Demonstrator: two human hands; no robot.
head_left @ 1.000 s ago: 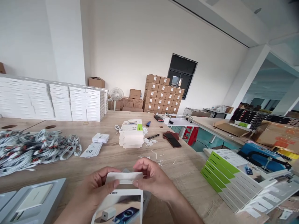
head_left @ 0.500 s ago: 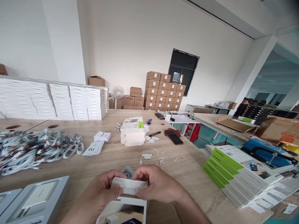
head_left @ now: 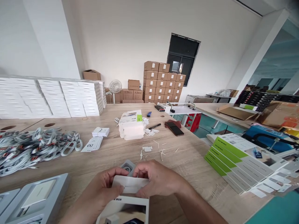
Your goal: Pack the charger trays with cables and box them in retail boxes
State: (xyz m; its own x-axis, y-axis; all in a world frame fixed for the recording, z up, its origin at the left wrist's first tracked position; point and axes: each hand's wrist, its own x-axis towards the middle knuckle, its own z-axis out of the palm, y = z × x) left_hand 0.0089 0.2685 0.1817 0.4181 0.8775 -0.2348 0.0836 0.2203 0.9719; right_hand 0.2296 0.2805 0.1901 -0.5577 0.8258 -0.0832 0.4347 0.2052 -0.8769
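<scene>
A white printed retail box (head_left: 126, 211) lies at the bottom centre, its end flap (head_left: 130, 181) standing up toward me. My left hand (head_left: 104, 186) grips the left side of that flap between thumb and fingers. On the right side, my right hand (head_left: 155, 182) pinches the same flap, thumb on the near face and fingers behind. Just beyond the flap, a grey tray with a coiled cable (head_left: 128, 167) shows between the hands; part of it is hidden.
Left are bundled cables (head_left: 42, 147), leaflets (head_left: 93, 143) and grey trays (head_left: 44, 196) holding white chargers. Flat box blanks (head_left: 131, 129), paper scraps (head_left: 147, 149) and a phone (head_left: 174, 128) lie ahead. Green-and-white boxes (head_left: 243, 165) are stacked at right; white boxes (head_left: 70, 98) stand behind.
The camera view has tilted down slightly. Both hands stay on the box flap; the slot along its fold looks narrower than before.
</scene>
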